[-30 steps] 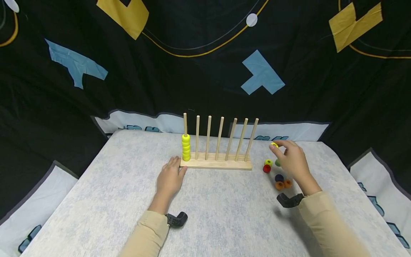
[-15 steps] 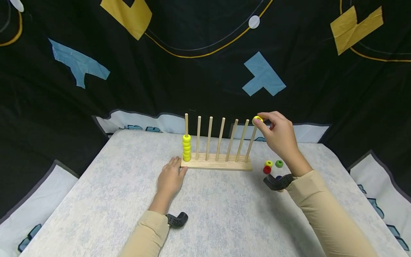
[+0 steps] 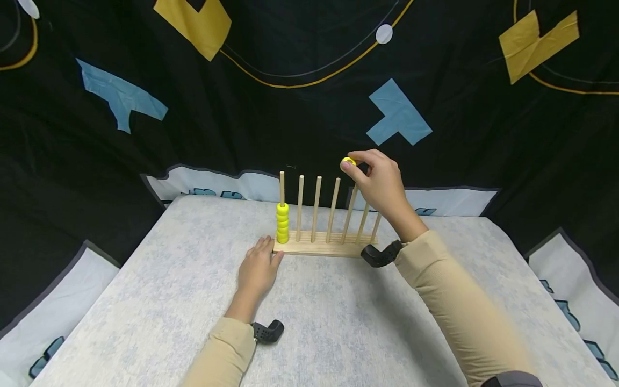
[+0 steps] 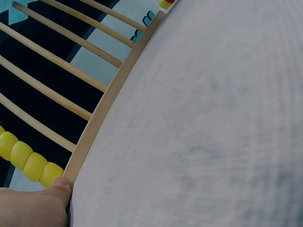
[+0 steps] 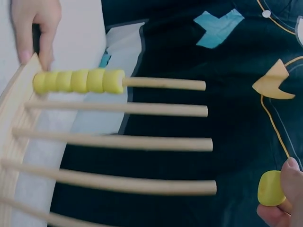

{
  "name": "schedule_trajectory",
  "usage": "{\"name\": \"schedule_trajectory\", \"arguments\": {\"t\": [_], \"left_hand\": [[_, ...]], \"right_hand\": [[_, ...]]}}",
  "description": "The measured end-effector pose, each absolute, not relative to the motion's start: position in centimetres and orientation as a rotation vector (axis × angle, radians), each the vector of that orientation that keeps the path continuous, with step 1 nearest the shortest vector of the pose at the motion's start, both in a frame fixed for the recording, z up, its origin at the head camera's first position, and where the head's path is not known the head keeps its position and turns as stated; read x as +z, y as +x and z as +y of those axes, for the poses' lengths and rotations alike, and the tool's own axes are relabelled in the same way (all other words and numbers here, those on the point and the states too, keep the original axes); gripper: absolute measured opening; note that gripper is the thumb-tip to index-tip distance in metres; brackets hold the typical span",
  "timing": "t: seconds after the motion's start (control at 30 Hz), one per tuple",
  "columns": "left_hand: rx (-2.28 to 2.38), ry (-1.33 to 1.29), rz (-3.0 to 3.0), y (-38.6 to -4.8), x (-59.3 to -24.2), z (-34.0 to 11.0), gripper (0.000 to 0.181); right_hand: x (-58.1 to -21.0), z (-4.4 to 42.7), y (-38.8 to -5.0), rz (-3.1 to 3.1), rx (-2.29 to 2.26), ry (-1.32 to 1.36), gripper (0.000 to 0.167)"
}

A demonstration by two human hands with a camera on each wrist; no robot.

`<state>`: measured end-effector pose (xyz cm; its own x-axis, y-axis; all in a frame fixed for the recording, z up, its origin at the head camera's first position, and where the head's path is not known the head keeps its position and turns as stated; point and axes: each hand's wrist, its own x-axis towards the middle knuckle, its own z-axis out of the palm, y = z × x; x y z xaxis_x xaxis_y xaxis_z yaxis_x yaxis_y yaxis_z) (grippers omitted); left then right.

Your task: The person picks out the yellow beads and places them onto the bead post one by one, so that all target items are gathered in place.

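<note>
A wooden peg stand (image 3: 319, 247) with several upright rods stands on the table. Its leftmost rod carries a stack of yellow beads (image 3: 282, 223); the other rods are bare where visible. My left hand (image 3: 258, 271) holds the stand's left end, thumb at the front edge, and the right wrist view shows its digits on both sides of the corner. Between thumb and fingertips, my right hand (image 3: 382, 180) pinches one yellow bead (image 5: 271, 188). That bead is in the air near the rod tops, right of the stacked rod and on none of them.
A light patterned cloth covers the table (image 3: 309, 322). Behind it hangs a black backdrop (image 3: 271, 123) with blue and gold shapes. Loose beads (image 4: 165, 4) show at the top edge of the left wrist view; in the head view my right arm hides them.
My right hand has carried the yellow bead up and left, from above the loose beads, past the right-hand rods. The left hand has stayed at the stand's end.
</note>
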<state>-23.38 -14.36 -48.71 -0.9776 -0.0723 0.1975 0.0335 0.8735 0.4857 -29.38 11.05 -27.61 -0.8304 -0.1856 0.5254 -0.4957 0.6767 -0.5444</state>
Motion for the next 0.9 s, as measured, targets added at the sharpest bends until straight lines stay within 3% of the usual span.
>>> {"name": "schedule_trajectory", "arguments": {"t": [0.5, 0.9], "left_hand": [[-0.747, 0.043, -2.823, -23.5, -49.3, -14.7, 0.058], [-0.754, 0.038, -2.833, -23.7, -48.9, -14.6, 0.057]], "right_hand": [[-27.8, 3.7, -30.4, -2.560, 0.969, 0.654, 0.042], [-28.0, 0.6, -30.5, -2.595, 0.922, 0.659, 0.042]]}}
